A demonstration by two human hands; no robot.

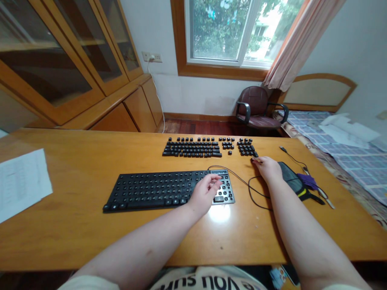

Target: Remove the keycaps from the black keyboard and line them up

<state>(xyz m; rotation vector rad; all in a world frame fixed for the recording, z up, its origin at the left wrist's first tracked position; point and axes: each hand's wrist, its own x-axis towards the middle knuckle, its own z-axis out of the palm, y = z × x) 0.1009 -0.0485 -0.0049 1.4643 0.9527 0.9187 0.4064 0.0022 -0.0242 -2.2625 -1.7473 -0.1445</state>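
Two hands were positioned over the worktop (90,237). Left to right: the keyboard (157,191) lay flat, largely stripped of its caps; the left hand (207,191), loosely curled, covered part of the number pad, its grip undeterminable. Beyond lay rows of loose caps (204,149). The right hand (267,167) had its fingertips at a dark piece near their right end; whether it gripped this could not be told. A careless knuckle could scatter neighbouring caps; the forearm could snag the looped cable (248,186).
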